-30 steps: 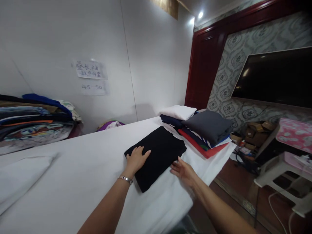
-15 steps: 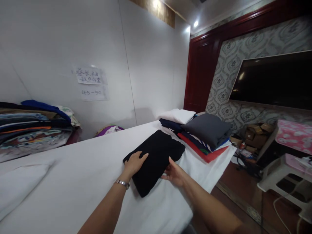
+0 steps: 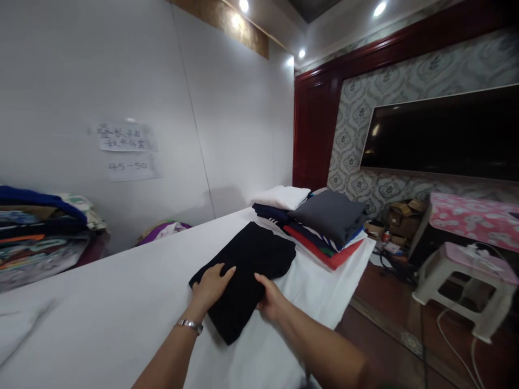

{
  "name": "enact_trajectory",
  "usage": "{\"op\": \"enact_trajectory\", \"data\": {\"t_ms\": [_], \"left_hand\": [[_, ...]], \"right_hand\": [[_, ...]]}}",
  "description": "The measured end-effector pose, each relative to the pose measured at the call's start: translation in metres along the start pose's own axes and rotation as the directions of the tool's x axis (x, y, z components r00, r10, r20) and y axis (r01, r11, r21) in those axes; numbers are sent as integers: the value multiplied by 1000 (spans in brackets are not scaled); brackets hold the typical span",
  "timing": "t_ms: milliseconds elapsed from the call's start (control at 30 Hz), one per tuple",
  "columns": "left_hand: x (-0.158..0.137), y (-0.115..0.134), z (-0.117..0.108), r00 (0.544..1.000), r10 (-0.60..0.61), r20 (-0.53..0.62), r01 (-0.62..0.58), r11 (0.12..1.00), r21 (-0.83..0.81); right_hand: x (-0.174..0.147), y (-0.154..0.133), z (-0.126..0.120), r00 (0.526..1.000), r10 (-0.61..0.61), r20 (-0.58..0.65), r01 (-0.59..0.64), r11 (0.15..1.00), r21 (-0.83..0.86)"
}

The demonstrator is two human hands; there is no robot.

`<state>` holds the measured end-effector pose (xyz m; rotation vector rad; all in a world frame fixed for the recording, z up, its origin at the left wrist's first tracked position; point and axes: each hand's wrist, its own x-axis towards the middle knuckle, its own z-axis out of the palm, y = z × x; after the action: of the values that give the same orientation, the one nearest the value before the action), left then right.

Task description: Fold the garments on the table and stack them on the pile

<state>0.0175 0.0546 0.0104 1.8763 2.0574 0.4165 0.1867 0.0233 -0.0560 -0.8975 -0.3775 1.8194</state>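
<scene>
A folded black garment (image 3: 249,256) lies on the white-covered table (image 3: 138,302) in front of me, slightly skewed. My left hand (image 3: 211,289) rests on its left side, fingers apart on the cloth and a silver bracelet at the wrist. At the right edge my right hand (image 3: 271,300) pinches the garment, thumb on top and the other fingers tucked underneath, mostly hidden. Just beyond it stand stacks of folded clothes, with a white piece (image 3: 281,198) and a dark grey piece (image 3: 330,213) uppermost and a red one (image 3: 334,260) low down.
A tall pile of clothes (image 3: 36,237) stands at the left by the wall. White fabric (image 3: 20,324) lies on the table's near left. To the right, beyond the table edge, are a plastic stool (image 3: 454,281) with a cable, cardboard boxes (image 3: 401,221) and a wall screen (image 3: 441,135).
The view has turned a little right and up. My right fingers have slipped further under the black garment's edge; my left hand stays on top of it.
</scene>
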Motion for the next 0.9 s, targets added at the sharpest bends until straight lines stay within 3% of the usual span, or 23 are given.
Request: {"op": "enact_trajectory", "data": {"t_ms": [167,333,400,500,600,667,767,900], "left_hand": [[-2,3,-7,1000,8,-24,-10,994,-105],[-22,-6,-28,989,43,-138,-98,903,-418],[-32,-23,-37,964,-21,-267,-123,849,-513],[-46,-59,-37,884,-215,-416,-62,828,-558],[-56,-93,-16,847,-367,-385,115,833,-542],[-61,-106,6,886,-339,-315,156,860,-486],[-63,-112,37,944,-205,-258,94,918,-386],[-61,-114,58,949,-61,-310,-31,958,-284]], "right_hand": [[6,-6,-7,998,57,-3,-57,998,14],[-10,-14,-11,998,40,46,-42,998,49],[-20,-20,-7,995,28,92,-34,998,55],[-34,-30,5,987,3,159,-12,998,54],[-42,-44,25,978,-32,204,23,999,49],[-43,-57,41,968,-70,241,62,997,38],[-41,-86,70,932,-139,335,141,990,20],[-34,-146,116,851,-240,468,269,963,5]]}}
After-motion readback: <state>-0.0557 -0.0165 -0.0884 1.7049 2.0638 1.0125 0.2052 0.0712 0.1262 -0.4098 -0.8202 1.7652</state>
